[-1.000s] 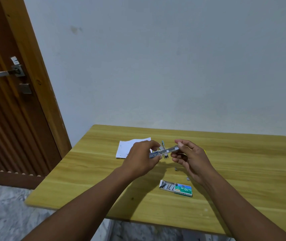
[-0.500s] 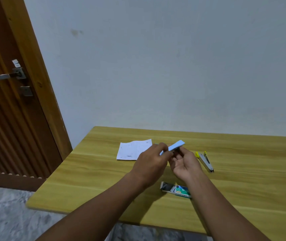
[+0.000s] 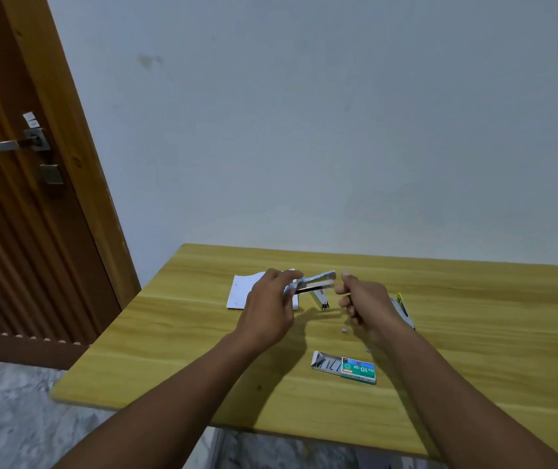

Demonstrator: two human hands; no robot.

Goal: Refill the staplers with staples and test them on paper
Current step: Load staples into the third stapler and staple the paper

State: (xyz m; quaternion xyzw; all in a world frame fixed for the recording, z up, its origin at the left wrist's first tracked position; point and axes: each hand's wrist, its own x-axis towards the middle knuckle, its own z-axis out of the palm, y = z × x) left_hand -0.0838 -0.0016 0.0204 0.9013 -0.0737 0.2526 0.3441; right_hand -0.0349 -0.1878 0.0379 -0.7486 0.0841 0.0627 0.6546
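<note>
My left hand (image 3: pixel 269 304) holds a light-blue stapler (image 3: pixel 316 282) above the table, its arm swung open and its metal base hanging down. My right hand (image 3: pixel 360 304) is just right of the stapler's tip, fingers curled; whether it pinches staples I cannot tell. A second stapler with a yellow end (image 3: pixel 403 309) lies on the table behind my right wrist. An open green staple box (image 3: pixel 345 366) with staple strips showing lies near my forearms. A loose bit of staples (image 3: pixel 344 330) lies between the box and my hands. White paper (image 3: pixel 240 292) lies behind my left hand.
The wooden table (image 3: pixel 474 350) stands against a pale wall. A brown door with a metal handle (image 3: pixel 3 145) is at the left. Marbled floor (image 3: pixel 6 418) shows below the table's near edge.
The blue stapler, held shut half a second ago, now hangs swung open in my left hand. My right hand has come off it and moved a little to the right.
</note>
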